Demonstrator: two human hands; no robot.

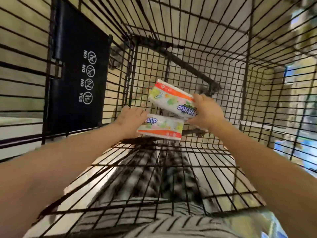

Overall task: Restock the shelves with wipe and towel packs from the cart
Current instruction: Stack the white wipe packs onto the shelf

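Fingers of my left hand (132, 117) curl round the near pack (161, 127) at its left end; my right hand (206, 111) grips the far pack (171, 100), tilted, its corner against the near one. Both sit over the middle of the cart (245, 83) floor. I judge pickup is in hand. Next: lift both clear of the near cart rim, then turn toward the shelves.
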